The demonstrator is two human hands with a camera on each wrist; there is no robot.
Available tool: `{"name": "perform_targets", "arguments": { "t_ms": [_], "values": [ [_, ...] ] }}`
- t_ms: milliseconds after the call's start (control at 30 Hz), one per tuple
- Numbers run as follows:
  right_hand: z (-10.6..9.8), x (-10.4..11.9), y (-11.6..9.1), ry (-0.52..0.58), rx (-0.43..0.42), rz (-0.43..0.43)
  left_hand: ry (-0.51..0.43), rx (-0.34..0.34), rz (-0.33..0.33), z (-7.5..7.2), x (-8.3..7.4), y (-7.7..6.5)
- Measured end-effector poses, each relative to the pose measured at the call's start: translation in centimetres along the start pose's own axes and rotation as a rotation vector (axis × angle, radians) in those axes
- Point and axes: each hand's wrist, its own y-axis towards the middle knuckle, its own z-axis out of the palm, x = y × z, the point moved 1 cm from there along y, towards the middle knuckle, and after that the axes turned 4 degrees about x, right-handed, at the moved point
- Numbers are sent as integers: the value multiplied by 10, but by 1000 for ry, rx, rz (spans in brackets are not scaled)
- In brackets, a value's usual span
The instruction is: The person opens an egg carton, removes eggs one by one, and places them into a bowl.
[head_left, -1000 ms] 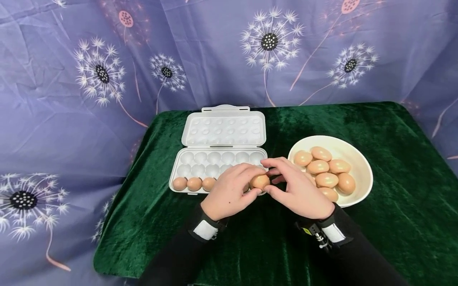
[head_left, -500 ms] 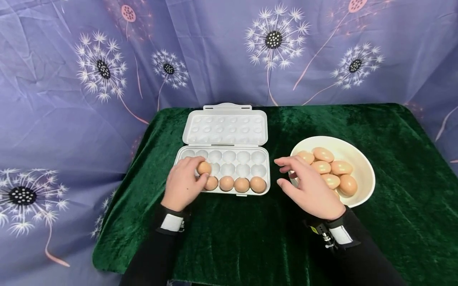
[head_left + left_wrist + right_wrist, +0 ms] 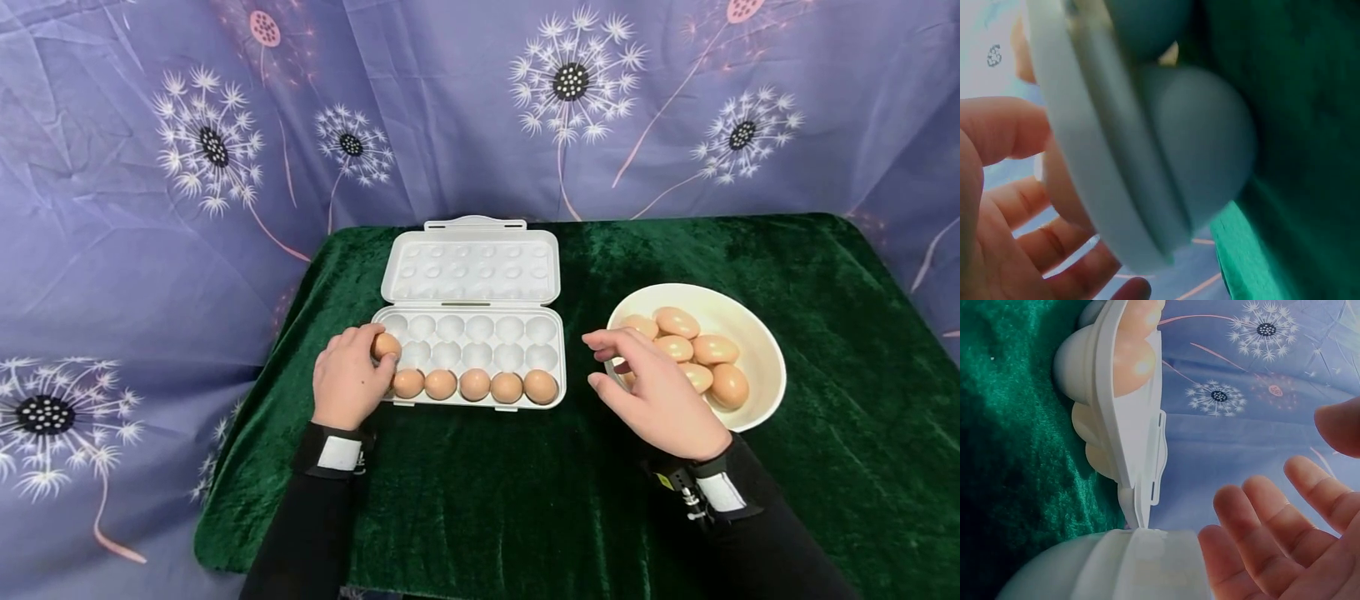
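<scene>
With thumb and fingers, my left hand [image 3: 348, 377] holds a brown egg [image 3: 386, 346] at the left end of the middle row of a white egg box [image 3: 480, 328]. Several brown eggs [image 3: 475, 384] fill the front row; the leftmost is mostly hidden by the hand. In the left wrist view, the thumb [image 3: 1007, 128] is beside the box's edge and the fingers spread behind the egg. My right hand [image 3: 662, 390] hovers at the left side of a cream bowl [image 3: 759, 354], fingers loosely bent and holding nothing. Several brown eggs [image 3: 715, 349] lie in the bowl.
The box's lid [image 3: 472, 267] stands opened back on its far side. A green velvet cloth [image 3: 517, 500] covers the table. Behind it hangs a purple curtain [image 3: 450, 125] with dandelion prints.
My left hand has carried the egg leftward from the right end of the box to the left end of the middle row. My right hand has let go of the egg and drawn back toward the bowl.
</scene>
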Motion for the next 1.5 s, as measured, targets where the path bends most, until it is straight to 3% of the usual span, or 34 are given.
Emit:
{"name": "perform_targets", "arguments": {
  "t_ms": [267, 567, 767, 1100, 1300, 1500],
  "values": [
    [-2, -1, -3, -6, 4, 18, 28, 76, -36, 1, 5, 2],
    [-3, -4, -5, -27, -3, 43, 1, 56, 51, 2, -1, 1],
    [-4, -7, -8, -50, -10, 55, -68, 37, 191, -5, -19, -1],
    [-22, -24, -20, -164, -38, 121, -74, 66, 340, -2, -58, -3],
    [-32, -32, -19, -258, 54, 172, -108, 97, 390, 5, -79, -4],
    [-28, -36, -12, -358, 162, 233, -122, 130, 435, 14, -99, -8]
  ]
}}
